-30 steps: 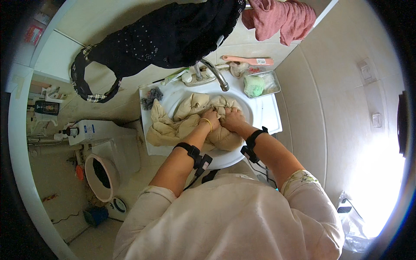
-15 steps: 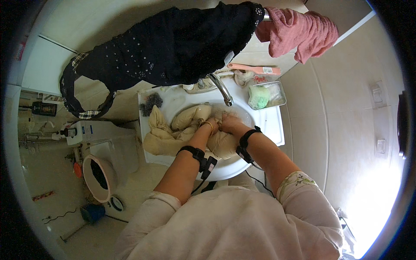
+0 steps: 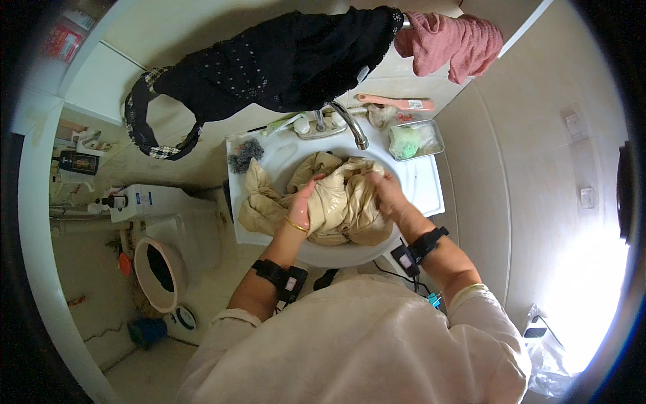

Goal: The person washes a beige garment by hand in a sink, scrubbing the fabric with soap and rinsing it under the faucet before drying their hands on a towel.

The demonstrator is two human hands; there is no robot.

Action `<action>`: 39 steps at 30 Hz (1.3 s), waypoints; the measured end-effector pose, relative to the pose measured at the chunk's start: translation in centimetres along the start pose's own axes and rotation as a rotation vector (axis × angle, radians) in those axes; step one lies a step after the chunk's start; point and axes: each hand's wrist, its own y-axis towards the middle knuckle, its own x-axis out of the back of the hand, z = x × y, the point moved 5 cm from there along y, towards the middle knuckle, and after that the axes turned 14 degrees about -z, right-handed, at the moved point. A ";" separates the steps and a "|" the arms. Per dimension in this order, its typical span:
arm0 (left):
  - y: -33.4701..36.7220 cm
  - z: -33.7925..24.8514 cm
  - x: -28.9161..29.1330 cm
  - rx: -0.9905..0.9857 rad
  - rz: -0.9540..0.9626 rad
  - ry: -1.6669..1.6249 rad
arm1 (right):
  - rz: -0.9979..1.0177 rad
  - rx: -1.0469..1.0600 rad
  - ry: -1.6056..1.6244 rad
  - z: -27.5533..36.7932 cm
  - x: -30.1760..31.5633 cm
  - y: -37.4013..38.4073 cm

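Right grip [image 3: 389, 194] clutches beige cloth [image 3: 340, 202] in sink [image 3: 425, 192], left grip [image 3: 302, 207] seemingly too.

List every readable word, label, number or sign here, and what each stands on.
No text is legible; these are too small or blurred:
Sticker on the pink handle
Label on the black container
Blue marks on the white tank
Printing on the red-and-white package

Bathroom, by its white washbasin [image 3: 424, 188], curved tap [image 3: 352, 126], toilet [image 3: 161, 200] and tiled wall [image 3: 464, 158].
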 end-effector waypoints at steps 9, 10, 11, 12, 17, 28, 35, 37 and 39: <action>0.2 3.4 0.4 0.059 -0.045 0.250 | -0.107 0.571 -1.013 1.4 -7.4 -3.2; -1.1 3.0 0.2 -0.108 -0.239 0.419 | -0.160 0.384 -0.793 2.2 -6.2 -2.2; -1.5 2.9 -0.2 -0.133 -0.248 0.486 | -0.184 0.357 -0.808 2.1 -5.8 -1.1; -1.8 2.6 -0.7 -0.158 -0.254 0.553 | -0.210 0.329 -0.822 1.7 -5.4 -0.5; -0.3 2.6 -0.4 -0.213 0.406 -0.165 | -0.002 0.721 -0.813 4.6 -9.6 -9.8; -8.8 0.6 -4.4 0.144 0.172 0.258 | 0.216 0.094 -0.393 4.4 -1.9 0.0; -7.5 -1.8 4.3 0.041 -0.008 0.592 | 0.026 0.339 -0.930 5.4 7.4 4.4; -6.8 -1.0 6.2 0.076 -0.065 0.496 | -0.206 0.525 -1.112 7.0 10.5 6.3; -8.0 -0.4 5.3 0.037 -0.131 0.516 | -0.341 0.648 -1.306 8.2 12.1 7.2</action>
